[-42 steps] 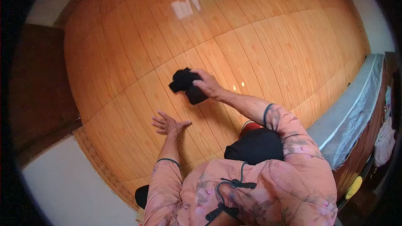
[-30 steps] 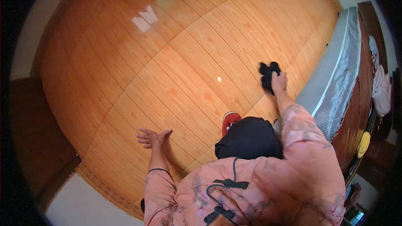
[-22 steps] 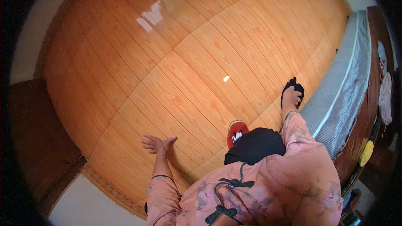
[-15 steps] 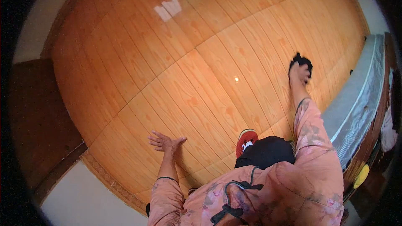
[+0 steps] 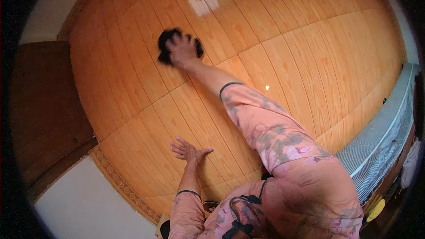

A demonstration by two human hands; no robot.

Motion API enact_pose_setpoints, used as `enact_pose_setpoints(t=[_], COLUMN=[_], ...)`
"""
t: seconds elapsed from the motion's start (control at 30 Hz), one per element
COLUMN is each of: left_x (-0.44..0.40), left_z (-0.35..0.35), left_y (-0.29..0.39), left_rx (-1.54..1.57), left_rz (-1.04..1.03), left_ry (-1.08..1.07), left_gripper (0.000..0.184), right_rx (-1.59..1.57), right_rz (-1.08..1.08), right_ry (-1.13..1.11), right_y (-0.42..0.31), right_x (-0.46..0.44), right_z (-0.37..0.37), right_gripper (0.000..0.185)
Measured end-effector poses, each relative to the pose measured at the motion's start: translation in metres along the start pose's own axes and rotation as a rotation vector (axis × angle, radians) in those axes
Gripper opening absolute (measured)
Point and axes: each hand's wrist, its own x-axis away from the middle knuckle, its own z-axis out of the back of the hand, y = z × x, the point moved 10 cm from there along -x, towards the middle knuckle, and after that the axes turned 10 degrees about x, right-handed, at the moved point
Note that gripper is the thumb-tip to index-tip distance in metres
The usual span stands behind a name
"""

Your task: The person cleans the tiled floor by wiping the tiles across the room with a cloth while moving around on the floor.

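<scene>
A crumpled black cloth lies on the wood-patterned floor, toward the upper left of the head view. My right hand is on top of it with the arm stretched across in front of me, fingers bent over the cloth and smeared by motion. Part of the cloth is hidden beneath the palm. Lower down, my left hand appears to lean on the floor, fingers spread and thumb pointing right, holding nothing.
A grey-blue mattress runs along the right side, with a yellow object near its lower end. Dark brown furniture or a door borders the floor at the left. A patterned tile border edges the floor at lower left.
My right hand has swept the black cloth from the right side of the floor across to the upper left. My left hand stays spread in its place. The red shoe is now hidden.
</scene>
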Motion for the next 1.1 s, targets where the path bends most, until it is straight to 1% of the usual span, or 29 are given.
enact_pose_setpoints(t=[0.03, 0.07, 0.1, 0.17, 0.23, 0.27, 0.3, 0.33, 0.37, 0.4, 0.47, 0.5, 0.53, 0.57, 0.6, 0.63, 0.67, 0.7, 0.73, 0.77, 0.8, 0.83, 0.87, 0.9, 0.97, 1.0, 1.03, 1.1], left_x=[0.0, -0.001, -0.001, 0.002, 0.003, 0.002, -0.001, -0.001, -0.001, 0.002, 0.003, 0.007, 0.012, 0.015, 0.016, 0.013, 0.013, 0.014, 0.015, 0.014, 0.013, 0.012, 0.011, 0.009, 0.01, 0.009, 0.007, 0.004], left_z=[0.002, 0.004, 0.004, 0.0, 0.002, 0.0, -0.002, -0.001, 0.0, 0.001, 0.006, 0.01, 0.01, 0.011, 0.013, 0.013, 0.011, 0.011, 0.012, 0.011, 0.011, 0.012, 0.012, 0.01, 0.007, 0.007, 0.008, 0.008], left_y=[0.001, 0.002, 0.001, 0.0, 0.002, 0.004, 0.004, 0.0, 0.0, 0.0, 0.005, 0.004, 0.005, 0.002, 0.0, 0.007, 0.011, 0.01, 0.007, 0.01, 0.009, 0.008, 0.005, 0.002, 0.003, 0.002, 0.003, 0.003], left_rx=[0.011, 0.009, 0.007, 0.006, -0.002, 0.011, 0.027, 0.039, 0.042, 0.04, 0.032, 0.023, 0.011, 0.008, -0.003, -0.014, -0.014, -0.011, -0.006, -0.003, 0.001, 0.006, 0.013, 0.018, 0.013, 0.001, -0.008, -0.02], left_rz=[-0.003, -0.012, -0.021, -0.018, 0.014, -0.018, -0.044, -0.066, -0.071, -0.076, -0.082, -0.068, -0.063, -0.026, -0.001, 0.01, -0.005, -0.014, -0.01, -0.012, -0.005, 0.007, -0.004, -0.012, -0.025, -0.025, -0.025, -0.009], left_ry=[0.002, 0.012, 0.019, 0.004, -0.029, -0.023, -0.012, 0.002, 0.019, 0.033, 0.061, 0.068, 0.07, 0.066, 0.052, 0.042, 0.045, 0.053, 0.069, 0.071, 0.077, 0.087, 0.096, 0.105, 0.106, 0.099, 0.095, 0.084], left_gripper=[0.17, 0.17, 0.169, 0.169, 0.167, 0.167, 0.167, 0.167, 0.167, 0.167, 0.166, 0.165, 0.165, 0.164, 0.164, 0.163, 0.163, 0.162, 0.162, 0.162, 0.161, 0.161, 0.16, 0.16, 0.16, 0.16, 0.161, 0.161], right_rx=[-0.111, -0.187, -0.414, -0.701, -0.98, -0.987, -1.383, -1.904, -1.815, -1.838, -1.857, -1.825, -1.669, -1.387, -1.398, -1.3, -1.227, -1.013, -1.028, -0.792, -0.341, -0.284, -0.044, 0.205, 0.317, 0.438, 0.507, 0.455], right_rz=[0.159, 0.21, 0.181, 0.006, -0.175, -0.196, -0.216, -0.331, -0.448, -0.459, -0.497, -0.477, -0.568, -0.698, -0.846, -1.075, -1.107, -1.24, -1.392, -1.516, -1.558, -1.694, -1.814, -1.919, -1.921, -1.844, -1.853, -1.878], right_ry=[-0.122, -0.124, -0.171, -0.16, -0.228, -0.219, -0.224, -0.598, -0.422, -0.438, -0.38, -0.322, -0.275, -0.249, -0.353, -0.331, -0.343, -0.351, -0.288, -0.145, -0.099, 0.09, 0.122, 0.146, -0.044, -0.065, -0.095, -0.058], right_y=[-0.03, -0.049, -0.054, -0.038, 0.003, 0.028, 0.051, 0.058, 0.102, 0.132, 0.21, 0.257, 0.307, 0.362, 0.401, 0.458, 0.492, 0.526, 0.535, 0.548, 0.599, 0.618, 0.591, 0.553, 0.473, 0.466, 0.465, 0.472], right_x=[0.004, 0.019, 0.025, 0.02, 0.02, 0.015, 0.015, 0.027, 0.036, 0.055, 0.103, 0.137, 0.175, 0.222, 0.277, 0.342, 0.399, 0.46, 0.515, 0.566, 0.621, 0.682, 0.702, 0.7, 0.637, 0.612, 0.594, 0.554], right_z=[-0.027, -0.026, -0.047, -0.059, -0.014, 0.007, 0.013, 0.007, 0.041, 0.077, 0.114, 0.131, 0.141, 0.15, 0.149, 0.147, 0.148, 0.158, 0.161, 0.181, 0.183, 0.177, 0.182, 0.179, 0.188, 0.183, 0.181, 0.185], right_gripper=[0.042, 0.036, 0.036, 0.031, 0.027, 0.025, 0.029, 0.031, 0.033, 0.035, 0.043, 0.046, 0.043, 0.038, 0.035, 0.034, 0.032, 0.029, 0.026, 0.031, 0.039, 0.055, 0.061, 0.071, 0.081, 0.077, 0.075, 0.07])
